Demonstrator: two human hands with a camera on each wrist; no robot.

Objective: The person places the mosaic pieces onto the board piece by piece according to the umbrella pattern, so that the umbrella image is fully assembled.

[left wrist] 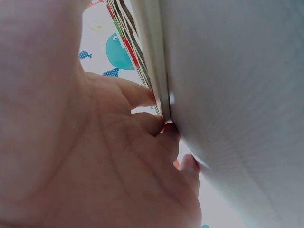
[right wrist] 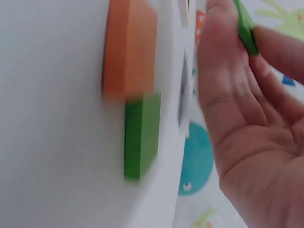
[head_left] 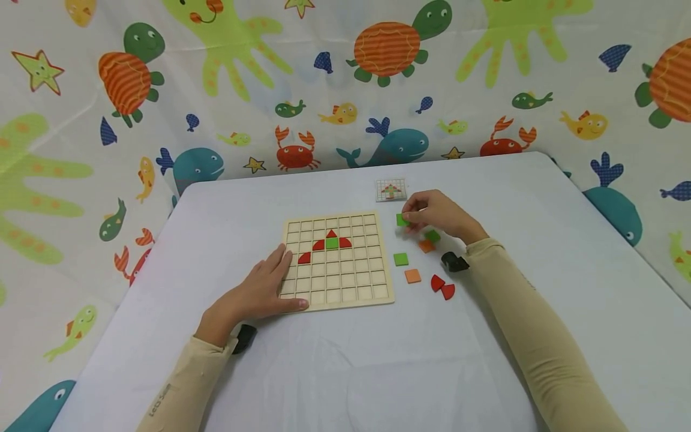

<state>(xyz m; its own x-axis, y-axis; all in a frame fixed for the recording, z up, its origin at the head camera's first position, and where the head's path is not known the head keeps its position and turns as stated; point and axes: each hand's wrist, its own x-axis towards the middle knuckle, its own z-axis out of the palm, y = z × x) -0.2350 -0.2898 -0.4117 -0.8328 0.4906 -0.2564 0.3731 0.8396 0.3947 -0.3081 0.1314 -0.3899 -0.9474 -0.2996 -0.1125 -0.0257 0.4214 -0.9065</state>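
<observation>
Counter (head_left: pixel 345 372): white cloth cover, rounded far corners. On it: wooden grid board (head_left: pixel 337 259) at centre; small pattern card (head_left: pixel 391 190) beyond the board's far right corner. Right of board, loose tiles: green square (head_left: pixel 400 259), orange square (head_left: pixel 412 276), two red pieces (head_left: pixel 442 287) touching, another green tile (head_left: pixel 432 236) with an orange tile (head_left: pixel 426 246) just beside it.

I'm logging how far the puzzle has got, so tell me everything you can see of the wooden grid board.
The wooden grid board is a pale, square, thin tray divided by slats into small square cells. It lies flat on the white table. Near its top middle sit red pieces forming a cap shape around one green square; the other cells look empty. The left hand rests flat on its lower left corner, thumb along the front edge.
</observation>
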